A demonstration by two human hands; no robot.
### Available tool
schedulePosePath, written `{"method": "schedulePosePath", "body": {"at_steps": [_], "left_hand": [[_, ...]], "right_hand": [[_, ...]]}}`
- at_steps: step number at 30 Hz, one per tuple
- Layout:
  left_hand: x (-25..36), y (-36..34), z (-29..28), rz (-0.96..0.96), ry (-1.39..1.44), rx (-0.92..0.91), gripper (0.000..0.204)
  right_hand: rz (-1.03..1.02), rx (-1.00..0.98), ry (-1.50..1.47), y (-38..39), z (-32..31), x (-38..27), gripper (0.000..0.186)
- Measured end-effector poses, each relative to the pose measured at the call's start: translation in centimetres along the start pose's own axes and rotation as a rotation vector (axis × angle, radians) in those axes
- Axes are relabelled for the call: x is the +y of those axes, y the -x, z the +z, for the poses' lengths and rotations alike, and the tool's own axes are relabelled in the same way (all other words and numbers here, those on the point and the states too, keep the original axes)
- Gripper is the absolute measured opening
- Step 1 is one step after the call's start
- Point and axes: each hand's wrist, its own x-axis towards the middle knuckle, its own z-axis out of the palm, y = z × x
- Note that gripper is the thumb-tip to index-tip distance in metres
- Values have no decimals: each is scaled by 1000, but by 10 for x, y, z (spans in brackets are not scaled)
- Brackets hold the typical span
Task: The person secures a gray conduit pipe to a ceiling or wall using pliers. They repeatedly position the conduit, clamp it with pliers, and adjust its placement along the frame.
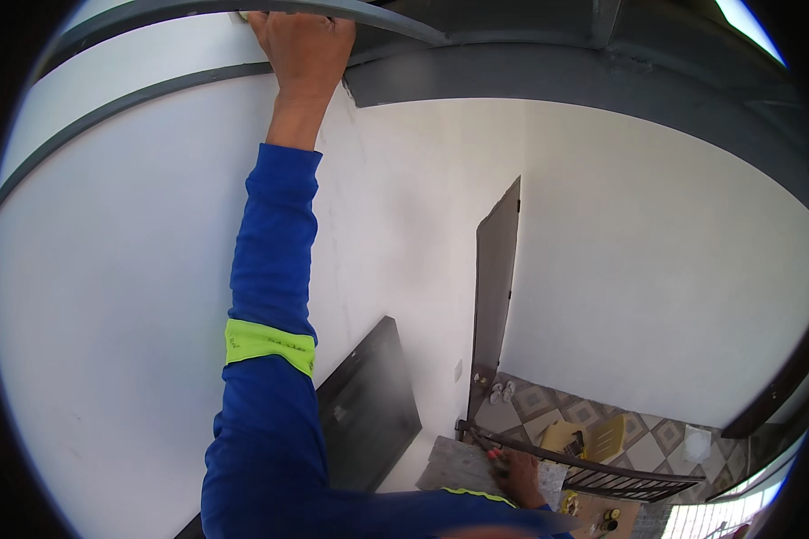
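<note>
My left arm, in a blue sleeve with a bright yellow-green band, stretches up to the top of the view. There my left hand [304,49] is closed at a curved grey metal bar [395,20], its fingertips partly hidden by the bar. A small pale edge of something shows beside the thumb; what it is I cannot make out. Low at the right, my right hand [521,481] is closed around a red-handled tool [496,456] that looks like pliers. The hand is beside a dark railing [593,467], above a grey patterned surface [442,463].
A black flat panel [368,409] is on the white wall [135,269] beside my arm. Beyond it stands a brown door [494,278]. Far below, the tiled floor [503,415] holds a pair of shoes [502,393] and a yellow plastic chair [607,437]. Dark beams [548,76] cross overhead.
</note>
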Motion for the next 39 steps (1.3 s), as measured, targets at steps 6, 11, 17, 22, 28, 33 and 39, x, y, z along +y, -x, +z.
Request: {"method": "schedulePosePath", "body": {"at_steps": [6,11,17,22,28,33,39], "left_hand": [[2,0,-2,-27,37,17,11],[2,1,2,-80,44,5,12],[3,2,-9,-149,114,-47,14],[4,-2,-12,-110,-25,-65,15],[-3,1,1,-168,71,-4,16],[-4,3,0,-125,61,43,16],[0,4,5,-193,157,148,5]], "right_hand": [[6,80,-127,-15,-14,-1,58],[5,85,-381,-77,-95,-53,53],[-155,5,-638,-154,-243,-161,30],[-439,76,-949,-195,-350,-249,35],[-592,101,-980,-229,-418,-322,45],[-596,-7,-834,-239,-444,-345,48],[-580,-79,-585,-251,-483,-367,48]]}}
